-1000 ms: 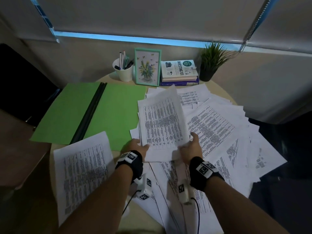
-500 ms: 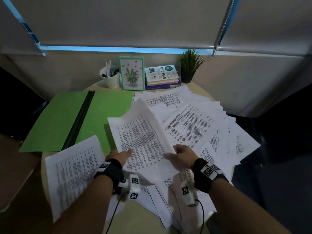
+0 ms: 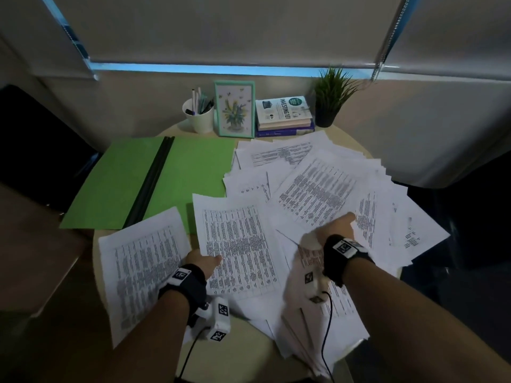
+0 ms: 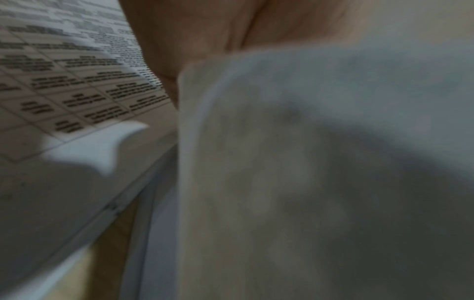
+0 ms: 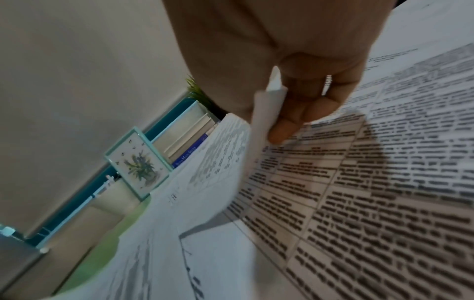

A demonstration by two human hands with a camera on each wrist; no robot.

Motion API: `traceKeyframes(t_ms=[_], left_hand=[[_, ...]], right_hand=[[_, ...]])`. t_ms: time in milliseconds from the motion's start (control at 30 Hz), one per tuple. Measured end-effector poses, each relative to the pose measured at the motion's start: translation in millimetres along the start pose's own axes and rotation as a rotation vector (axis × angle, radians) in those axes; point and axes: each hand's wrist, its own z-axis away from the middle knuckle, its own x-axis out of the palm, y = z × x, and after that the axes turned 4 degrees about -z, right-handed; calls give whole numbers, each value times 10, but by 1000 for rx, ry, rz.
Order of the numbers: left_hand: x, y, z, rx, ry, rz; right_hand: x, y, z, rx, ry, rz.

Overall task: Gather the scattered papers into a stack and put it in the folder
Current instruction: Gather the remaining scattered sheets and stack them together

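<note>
Lying open green folder (image 3: 116,183), pens in white cup (image 3: 200,121), papers (image 3: 318,183) beside

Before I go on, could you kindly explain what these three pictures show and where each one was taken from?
No machine here: a person works with bare hands, wearing a camera on the head and one on each wrist. The head view looks down on a round table. Printed papers lie scattered across it, beside an open green folder. At the back stand a pen cup, a framed picture, books and a plant. The left hand holds a sheet at its near edge. The right hand reaches over the pile; its wrist view shows a corner of paper pinched under the thumb. The left wrist view is mostly blur: palm and paper close up.
</note>
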Motion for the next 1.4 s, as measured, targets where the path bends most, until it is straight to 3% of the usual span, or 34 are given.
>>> traceKeyframes(t_ms=[100,300,367,400,467,567,767,900,1067,1133,1200,1267,1333,1400], left_hand=[[-57,45,-1,6,2,-31],[-116,31,32,8,51,-39],[-115,-34,31,116,50,-205],[-107,-33,23,90,43,-177],[-116,-11,39,9,61,-11],[-103,20,63,-5,36,22],[-81,-13,22,-38,3,138],[31,-103,12,44,-14,172],[63,-208,68,143,12,182],[68,-259,56,131,17,153],[31,-292,31,101,7,114],[-43,-322,4,59,7,81],[-105,-352,-17,30,17,46],[-125,-389,-64,19,29,10]], right_hand=[[-68,-55,18,-154,148,-246],[-398,-283,-11,-396,135,-329],[-520,-345,36,-466,149,-351],[-564,-367,55,-495,139,-363],[-600,-383,115,-539,77,-349],[-517,-307,197,-547,-100,-241],[-144,65,416,-554,-328,180],[76,281,556,-577,-476,354],[38,344,520,-558,-556,427],[-54,349,466,-564,-480,383],[-208,346,366,-567,-149,296],[-405,358,247,-439,178,301],[-536,402,169,-187,197,363],[-567,447,173,-64,124,442]])
